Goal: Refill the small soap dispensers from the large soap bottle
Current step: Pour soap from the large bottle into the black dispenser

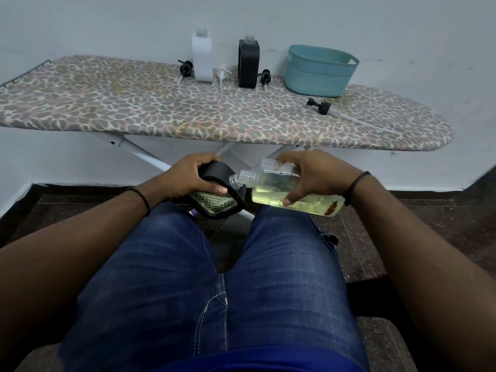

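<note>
My left hand grips a small black-framed soap dispenser above my knees, tilted with its clear neck pointing right. My right hand holds the large clear soap bottle on its side, yellowish soap pooled along its lower side. The bottle's open mouth meets the dispenser's neck. On the ironing board stand a white dispenser and a black dispenser, both without pumps.
Loose pump heads lie on the board: a black one, a white one, another black one and a larger black pump with a long tube. A teal basket stands at the board's right. My legs in jeans fill the foreground.
</note>
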